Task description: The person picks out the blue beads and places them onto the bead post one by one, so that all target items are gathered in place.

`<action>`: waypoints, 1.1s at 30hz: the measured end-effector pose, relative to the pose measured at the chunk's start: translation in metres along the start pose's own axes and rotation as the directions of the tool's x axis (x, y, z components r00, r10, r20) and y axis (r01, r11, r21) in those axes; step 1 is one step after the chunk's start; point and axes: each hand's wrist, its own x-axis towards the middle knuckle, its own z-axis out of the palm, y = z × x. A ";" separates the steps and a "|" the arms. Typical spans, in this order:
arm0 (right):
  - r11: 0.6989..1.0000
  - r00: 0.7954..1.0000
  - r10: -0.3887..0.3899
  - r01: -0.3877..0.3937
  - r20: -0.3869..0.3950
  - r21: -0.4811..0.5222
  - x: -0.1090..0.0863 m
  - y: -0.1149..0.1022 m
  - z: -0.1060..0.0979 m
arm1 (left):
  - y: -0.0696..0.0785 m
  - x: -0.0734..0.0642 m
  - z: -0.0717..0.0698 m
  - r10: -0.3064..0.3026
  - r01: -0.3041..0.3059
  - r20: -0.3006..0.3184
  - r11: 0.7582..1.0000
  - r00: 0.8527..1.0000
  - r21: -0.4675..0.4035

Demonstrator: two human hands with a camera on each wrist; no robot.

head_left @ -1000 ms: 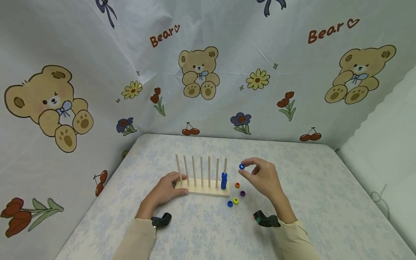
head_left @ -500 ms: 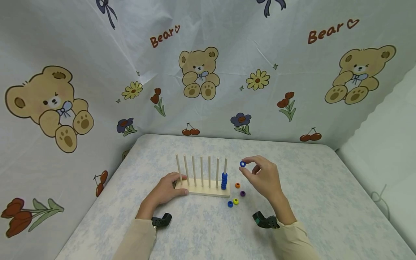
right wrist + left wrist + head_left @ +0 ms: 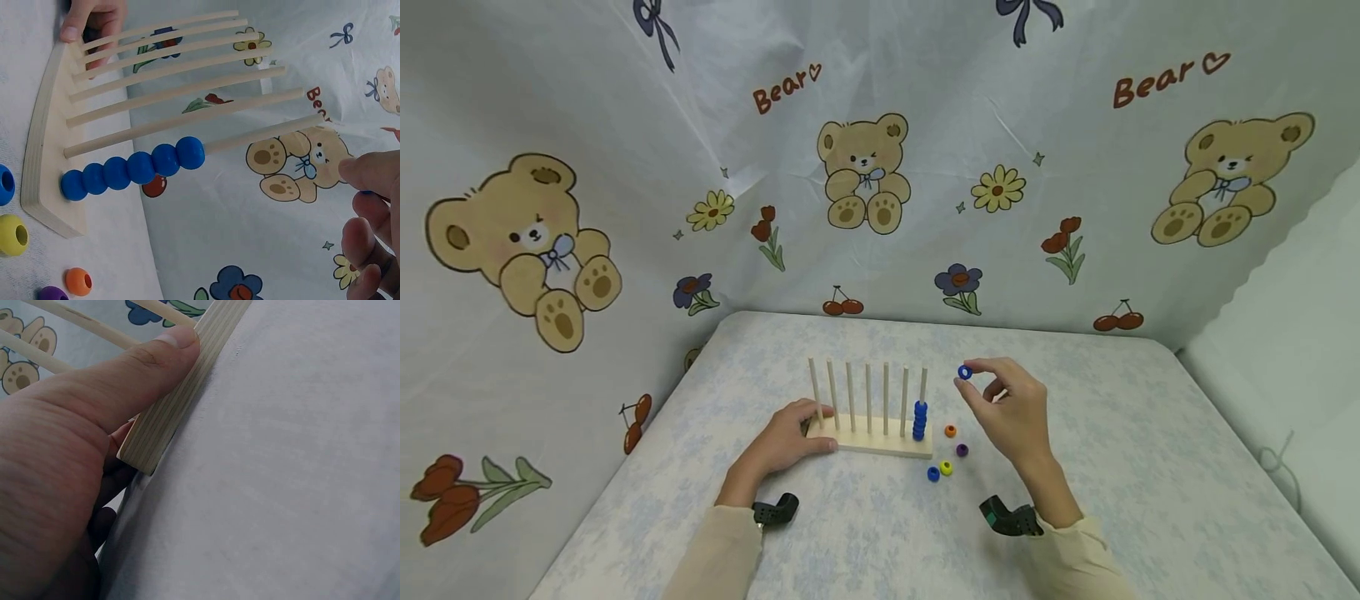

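A wooden peg rack (image 3: 880,447) with several upright pegs stands on the table. My left hand (image 3: 784,437) grips the left end of its base, the thumb (image 3: 153,369) along the front edge and the fingers behind, partly hidden. Several blue beads (image 3: 115,173) are stacked on the rightmost peg, whose top part is bare. Between thumb and index finger, my right hand (image 3: 1011,408) pinches a blue bead (image 3: 965,372), held in the air to the right of that peg with its hole facing the head camera. In the right wrist view the fingers hide nearly all of this bead.
Right of the rack lie loose beads: orange (image 3: 951,431), purple (image 3: 962,450), yellow (image 3: 946,468) and blue (image 3: 933,474). A patterned cloth (image 3: 925,250) with bears and flowers hangs behind the table (image 3: 865,533). A pale cord (image 3: 1273,457) shows at the right.
My right hand has risen slightly and shifted a little right with the pinched blue bead, away from the rack. My left hand stays on the base. The head view has tilted slightly.
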 end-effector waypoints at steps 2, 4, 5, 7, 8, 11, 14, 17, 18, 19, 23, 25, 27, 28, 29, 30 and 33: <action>1.000 1.000 -0.008 0.008 -0.008 0.011 0.001 -0.002 0.000 | 0.000 0.000 -0.001 -0.004 0.004 0.002 1.000 1.000 0.003; 1.000 1.000 -0.007 0.007 -0.013 0.016 0.001 -0.003 0.000 | -0.001 -0.001 0.000 -0.012 0.012 0.003 1.000 1.000 0.011; 1.000 1.000 -0.006 0.006 -0.015 0.015 0.001 -0.004 -0.001 | -0.002 -0.001 0.001 -0.016 0.016 0.004 1.000 1.000 0.015; 1.000 1.000 -0.001 0.002 -0.016 0.023 0.001 -0.004 -0.001 | -0.003 -0.001 0.002 -0.023 0.023 0.001 0.999 1.000 0.024; 1.000 1.000 0.004 -0.004 -0.014 0.031 0.002 -0.004 -0.001 | -0.003 -0.001 0.002 -0.027 0.027 0.001 0.999 1.000 0.025; 0.998 1.000 0.000 0.001 -0.019 0.056 0.004 -0.006 -0.001 | -0.003 0.000 0.002 -0.019 0.019 -0.006 0.999 1.000 0.025; 0.997 1.000 -0.005 0.008 -0.029 0.080 0.008 -0.010 0.000 | -0.003 0.001 0.001 -0.014 0.014 -0.002 1.000 1.000 0.027; 0.996 0.999 -0.006 0.009 -0.037 0.092 0.011 -0.013 0.003 | -0.003 0.002 0.001 -0.018 0.018 0.004 0.999 1.000 0.031; 0.995 0.999 -0.001 0.005 -0.040 0.101 0.012 -0.015 0.003 | -0.004 0.002 0.001 -0.020 0.020 0.006 0.999 1.000 0.034; 0.994 0.999 0.009 -0.004 -0.044 0.111 0.014 -0.016 0.004 | -0.004 0.002 0.001 -0.022 0.022 0.006 0.999 1.000 0.036; 0.985 0.996 0.058 -0.047 -0.066 0.164 0.018 -0.021 0.008 | -0.003 0.002 0.001 -0.017 0.017 0.001 0.999 1.000 0.033; 0.980 0.994 0.083 -0.068 -0.075 0.186 0.019 -0.023 0.011 | -0.002 0.001 0.001 -0.015 0.015 -0.001 0.999 1.000 0.031; 0.977 0.992 0.097 -0.080 -0.078 0.197 0.019 -0.025 0.013 | -0.002 0.000 0.001 -0.018 0.018 0.000 0.999 1.000 0.027; 0.976 0.992 0.103 -0.086 -0.076 0.198 0.019 -0.026 0.014 | -0.002 0.000 0.001 -0.019 0.019 0.000 0.999 1.000 0.027; 0.976 0.992 0.106 -0.090 -0.072 0.200 0.019 -0.027 0.015 | -0.001 0.000 0.001 -0.024 0.024 0.001 0.999 1.000 0.028; 0.975 0.992 0.111 -0.096 -0.067 0.198 0.019 -0.027 0.016 | -0.001 0.000 0.001 -0.029 0.029 0.002 0.999 1.000 0.028; 0.976 0.992 0.117 -0.106 -0.049 0.188 0.019 -0.028 0.018 | -0.001 0.000 0.001 -0.027 0.027 0.002 0.999 1.000 0.024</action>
